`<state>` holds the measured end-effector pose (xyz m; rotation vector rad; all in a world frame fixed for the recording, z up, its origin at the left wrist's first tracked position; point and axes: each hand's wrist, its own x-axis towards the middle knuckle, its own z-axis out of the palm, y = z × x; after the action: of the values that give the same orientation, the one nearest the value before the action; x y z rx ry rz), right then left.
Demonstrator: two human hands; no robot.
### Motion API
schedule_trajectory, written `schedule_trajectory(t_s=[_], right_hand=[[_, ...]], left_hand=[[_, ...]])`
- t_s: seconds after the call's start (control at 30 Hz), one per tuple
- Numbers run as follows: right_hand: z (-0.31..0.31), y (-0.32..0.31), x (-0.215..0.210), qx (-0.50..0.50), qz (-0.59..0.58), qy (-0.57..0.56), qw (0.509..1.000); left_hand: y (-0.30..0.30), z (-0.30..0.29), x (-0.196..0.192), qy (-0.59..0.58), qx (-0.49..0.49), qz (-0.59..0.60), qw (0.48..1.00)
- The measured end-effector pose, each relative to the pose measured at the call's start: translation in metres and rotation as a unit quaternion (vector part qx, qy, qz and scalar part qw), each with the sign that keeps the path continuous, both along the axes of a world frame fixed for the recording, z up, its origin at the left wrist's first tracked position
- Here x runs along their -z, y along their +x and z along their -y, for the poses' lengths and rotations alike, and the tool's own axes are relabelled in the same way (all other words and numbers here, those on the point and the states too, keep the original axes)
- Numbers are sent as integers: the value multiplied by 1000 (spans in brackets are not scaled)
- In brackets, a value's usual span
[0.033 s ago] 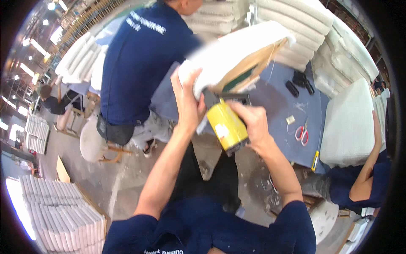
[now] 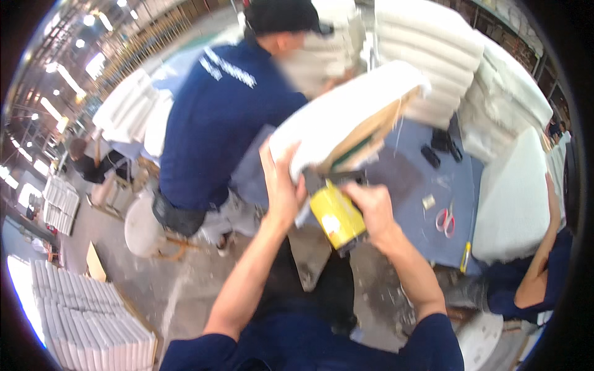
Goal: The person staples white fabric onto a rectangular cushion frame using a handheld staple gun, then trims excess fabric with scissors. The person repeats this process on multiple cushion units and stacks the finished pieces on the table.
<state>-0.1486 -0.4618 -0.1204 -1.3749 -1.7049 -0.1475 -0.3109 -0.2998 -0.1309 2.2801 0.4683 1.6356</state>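
Note:
A white padded seat (image 2: 346,111) is tilted up on its edge over the table. Its wooden underside (image 2: 371,127) faces right, with a dark green patch on it. My left hand (image 2: 284,188) grips the near end of the seat, fingers and thumb wrapped round its edge. My right hand (image 2: 374,210) is closed round a yellow staple gun (image 2: 337,216). The gun's dark nose is against or very close to the near edge of the underside; contact cannot be made out. Loose white thread hangs from the seat's far end.
On the blue-grey table (image 2: 402,210) lie red-handled scissors (image 2: 445,222), a yellow cutter (image 2: 465,256), and black tools (image 2: 440,148). Stacked white pads (image 2: 427,55) stand behind. A co-worker in a cap (image 2: 229,123) sits at front left; another person's arm (image 2: 544,260) holds a pad at right.
The whole scene sits slightly lower in the picture, and the co-worker's cap has come into view. My hands, the seat and the staple gun keep nearly the same places relative to each other.

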Motion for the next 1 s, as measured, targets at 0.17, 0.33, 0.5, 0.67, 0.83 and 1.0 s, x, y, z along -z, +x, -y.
schedule_trajectory(t_s=[0.17,0.33,0.5,0.67,0.83,1.0], right_hand=[[16,-5,-9,-16,-40,25,999],[72,13,6,61,-226,-150,960],[115,109,127,315,-175,-264,895],[142,160,227,326,-68,-173,927],[139,103,182,212,-366,-200,884],[165,85,136,129,-451,-161,868]], left_hand=[[-12,8,-2,-35,9,-58,998],[-18,4,1,-20,19,-21,999],[16,25,1,17,19,12,1000],[19,46,4,22,28,-5,999],[3,50,-2,4,1,-36,999],[16,41,-34,-2,57,-91,994]])
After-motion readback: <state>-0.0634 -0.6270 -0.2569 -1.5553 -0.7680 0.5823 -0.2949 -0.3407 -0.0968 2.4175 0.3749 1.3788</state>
